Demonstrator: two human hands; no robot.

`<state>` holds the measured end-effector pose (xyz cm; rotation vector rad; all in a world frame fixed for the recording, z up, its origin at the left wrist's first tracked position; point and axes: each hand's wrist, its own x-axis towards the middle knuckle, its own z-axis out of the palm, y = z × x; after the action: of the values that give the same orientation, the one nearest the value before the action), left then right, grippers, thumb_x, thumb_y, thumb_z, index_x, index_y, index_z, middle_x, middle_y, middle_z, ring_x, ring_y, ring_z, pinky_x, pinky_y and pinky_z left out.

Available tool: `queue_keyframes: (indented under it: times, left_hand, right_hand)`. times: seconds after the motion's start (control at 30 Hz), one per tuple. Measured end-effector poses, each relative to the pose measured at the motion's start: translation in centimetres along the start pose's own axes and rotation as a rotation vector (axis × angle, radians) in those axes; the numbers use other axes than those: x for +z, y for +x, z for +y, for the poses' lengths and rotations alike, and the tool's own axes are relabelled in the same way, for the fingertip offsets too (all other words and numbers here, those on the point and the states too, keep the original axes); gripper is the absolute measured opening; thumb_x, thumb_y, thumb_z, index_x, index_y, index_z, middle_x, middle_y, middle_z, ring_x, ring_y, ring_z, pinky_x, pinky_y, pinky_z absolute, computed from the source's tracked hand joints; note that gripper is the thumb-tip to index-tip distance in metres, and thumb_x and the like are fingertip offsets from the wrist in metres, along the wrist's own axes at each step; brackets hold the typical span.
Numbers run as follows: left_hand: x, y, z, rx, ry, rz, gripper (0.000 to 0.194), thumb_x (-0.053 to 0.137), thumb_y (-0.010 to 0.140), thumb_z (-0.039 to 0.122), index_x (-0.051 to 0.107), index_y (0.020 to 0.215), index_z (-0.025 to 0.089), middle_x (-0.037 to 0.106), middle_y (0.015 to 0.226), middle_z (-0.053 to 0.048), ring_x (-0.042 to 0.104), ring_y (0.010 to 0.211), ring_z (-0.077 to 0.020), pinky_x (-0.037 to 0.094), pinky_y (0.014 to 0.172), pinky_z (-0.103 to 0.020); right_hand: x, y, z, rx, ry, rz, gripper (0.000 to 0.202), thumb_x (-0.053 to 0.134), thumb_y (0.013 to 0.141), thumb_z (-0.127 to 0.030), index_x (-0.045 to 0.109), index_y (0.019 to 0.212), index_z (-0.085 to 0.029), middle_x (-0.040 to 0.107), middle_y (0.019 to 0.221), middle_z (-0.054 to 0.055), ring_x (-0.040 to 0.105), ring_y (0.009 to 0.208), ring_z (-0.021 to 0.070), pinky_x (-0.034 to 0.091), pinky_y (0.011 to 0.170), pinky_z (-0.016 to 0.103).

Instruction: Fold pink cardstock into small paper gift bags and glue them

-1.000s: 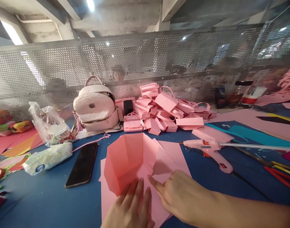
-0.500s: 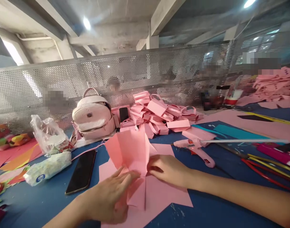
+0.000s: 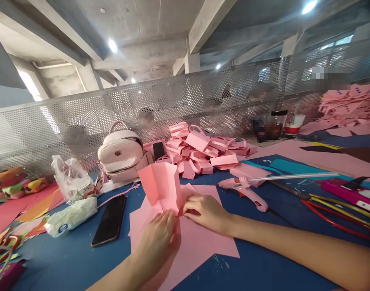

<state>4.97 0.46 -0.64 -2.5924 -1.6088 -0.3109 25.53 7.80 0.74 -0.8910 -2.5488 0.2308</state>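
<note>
Worker's left hand [image 3: 157, 238] drawn back since the earlier frame, from inside the folded pink paper [image 3: 165, 182] to its near edge. Left fingers close together, right hand [image 3: 211, 214] curled at the paper's right side; cannot tell whether either pinches. Uneven pressure could buckle the upright walls or skew them on the flat pink sheet [image 3: 200, 246]. Blue tabletop [image 3: 66, 266], scraps about; perforated metal screen [image 3: 173, 101] far, concrete beam [image 3: 207, 26] overhead.

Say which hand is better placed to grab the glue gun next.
Likely the right hand: it is nearer the glue gun; the left hand is farther off, at the folded pink paper.
</note>
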Motion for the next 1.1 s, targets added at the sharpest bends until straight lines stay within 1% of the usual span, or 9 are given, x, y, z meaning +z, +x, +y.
queue_keyframes:
  times: [0.1, 0.17, 0.27, 0.33, 0.5, 0.63, 0.73, 0.87, 1.1]
  left_hand:
    - [-0.6, 1.4, 0.0, -0.072, 0.059, -0.054, 0.037, 0.048, 0.076, -0.005, 0.066, 0.102, 0.014, 0.074, 0.091, -0.011, 0.072, 0.081, -0.0259, 0.056, 0.07, -0.032]
    - [-1.0, 2.3, -0.2, -0.096, 0.068, -0.052, 0.037, 0.046, 0.07, -0.011, 0.068, 0.087, 0.014, 0.073, 0.079, -0.009, 0.071, 0.072, -0.0249, 0.051, 0.061, -0.028]
    - [-1.3, 3.3, -1.0, -0.126, 0.04, -0.009, 0.035, 0.046, 0.069, -0.012, 0.068, 0.071, 0.015, 0.07, 0.067, -0.007, 0.069, 0.063, -0.0224, 0.043, 0.055, -0.025]
    - [-1.4, 3.6, -1.6, -0.133, -0.014, 0.038, 0.032, 0.049, 0.072, -0.008, 0.068, 0.065, 0.017, 0.068, 0.063, -0.005, 0.068, 0.061, -0.0207, 0.04, 0.054, -0.024]
    - [-1.1, 3.1, -3.2, -0.145, -0.202, 0.186, 0.029, 0.054, 0.082, 0.007, 0.076, 0.071, 0.024, 0.074, 0.065, -0.003, 0.07, 0.063, -0.0182, 0.044, 0.055, -0.02]
    - [-1.0, 2.6, -3.3, -0.139, -0.368, 0.31, 0.028, 0.053, 0.085, 0.012, 0.079, 0.082, 0.024, 0.079, 0.079, -0.004, 0.073, 0.07, -0.0184, 0.052, 0.061, -0.021]
    - [-1.1, 2.3, -2.7, -0.129, -0.475, 0.4, 0.028, 0.053, 0.083, 0.011, 0.078, 0.083, 0.022, 0.08, 0.085, -0.004, 0.074, 0.075, -0.0187, 0.056, 0.067, -0.023]
    - [-1.4, 2.0, -1.9, -0.089, -0.559, 0.482, 0.025, 0.054, 0.081, 0.011, 0.077, 0.08, 0.022, 0.08, 0.085, -0.003, 0.074, 0.075, -0.019, 0.057, 0.068, -0.026]
    - [-1.4, 1.6, -1.2, -0.025, -0.599, 0.561, 0.024, 0.057, 0.084, 0.012, 0.078, 0.085, 0.024, 0.081, 0.091, -0.003, 0.074, 0.082, -0.0214, 0.057, 0.073, -0.031]
  right_hand:
    - [0.0, -0.2, 0.2, 0.018, 0.008, 0.006, 0.008, 0.067, 0.09, -0.019, 0.074, 0.091, -0.022, 0.073, 0.09, 0.001, 0.068, 0.085, 0.0192, 0.044, 0.069, 0.026]
    - [0.0, -0.2, 0.3, 0.042, 0.031, 0.019, 0.007, 0.067, 0.089, -0.019, 0.074, 0.089, -0.022, 0.072, 0.089, 0.001, 0.068, 0.083, 0.0194, 0.045, 0.069, 0.027]
    - [0.0, -0.1, 0.5, 0.09, 0.094, 0.062, 0.007, 0.068, 0.089, -0.017, 0.073, 0.086, -0.021, 0.072, 0.087, 0.0, 0.067, 0.08, 0.0188, 0.045, 0.068, 0.027]
    - [0.0, 0.0, 0.6, 0.112, 0.142, 0.107, 0.008, 0.068, 0.088, -0.016, 0.072, 0.085, -0.022, 0.073, 0.086, 0.0, 0.067, 0.079, 0.0183, 0.045, 0.067, 0.026]
    - [0.1, 0.0, 0.9, 0.052, 0.22, 0.304, 0.021, 0.074, 0.082, -0.007, 0.07, 0.094, -0.023, 0.071, 0.097, 0.0, 0.066, 0.094, 0.0198, 0.048, 0.082, 0.029]
    - [0.2, -0.2, 1.0, -0.044, 0.23, 0.428, 0.029, 0.079, 0.08, -0.013, 0.068, 0.104, -0.026, 0.064, 0.106, 0.004, 0.062, 0.101, 0.0216, 0.049, 0.084, 0.031]
    - [0.0, -0.4, 0.8, -0.107, 0.213, 0.501, 0.022, 0.078, 0.084, -0.019, 0.07, 0.102, -0.027, 0.059, 0.103, 0.005, 0.058, 0.099, 0.0224, 0.048, 0.085, 0.033]
    - [-0.2, -0.4, 0.5, -0.139, 0.276, 0.54, 0.007, 0.07, 0.091, -0.028, 0.075, 0.096, -0.029, 0.055, 0.094, 0.004, 0.056, 0.091, 0.0205, 0.048, 0.082, 0.033]
    - [-0.1, -0.4, 0.3, -0.092, 0.43, 0.539, 0.02, 0.067, 0.092, -0.042, 0.079, 0.086, -0.027, 0.049, 0.083, 0.002, 0.054, 0.084, 0.0189, 0.048, 0.078, 0.032]
